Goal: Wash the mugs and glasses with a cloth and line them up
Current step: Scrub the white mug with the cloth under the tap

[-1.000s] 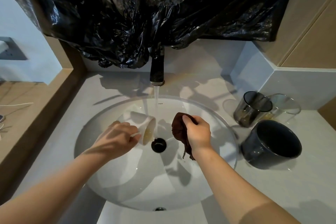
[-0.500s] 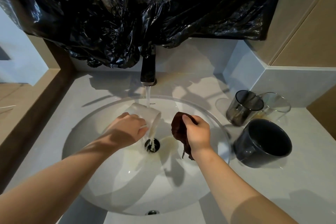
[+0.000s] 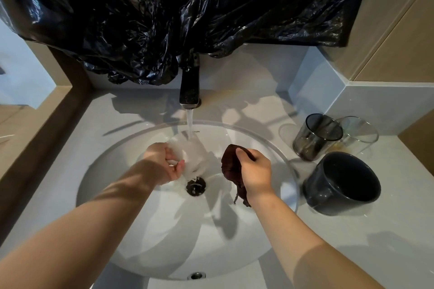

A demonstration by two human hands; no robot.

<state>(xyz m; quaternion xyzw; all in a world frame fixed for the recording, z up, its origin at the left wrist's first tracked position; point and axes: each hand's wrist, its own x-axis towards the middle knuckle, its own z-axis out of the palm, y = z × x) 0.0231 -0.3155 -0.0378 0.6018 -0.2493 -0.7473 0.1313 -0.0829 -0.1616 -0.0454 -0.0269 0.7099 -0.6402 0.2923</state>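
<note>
Left hand [image 3: 164,164] holding mug [image 3: 193,151] under tap [image 3: 189,87], right hand [image 3: 254,171] gripping cloth [image 3: 231,166]

On your right, the dark mug [image 3: 340,185], smoked glass [image 3: 314,141] and clear glass [image 3: 361,134] crowd the surface's [image 3: 352,253] back corner; bare surface lies in front of them. The faucet [image 3: 189,87] and overhanging black plastic [image 3: 164,19] block the basin's [image 3: 164,241] rear.

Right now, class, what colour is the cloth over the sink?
Dark maroon-brown; the cloth shows best in the head view, held by the right hand.
</note>
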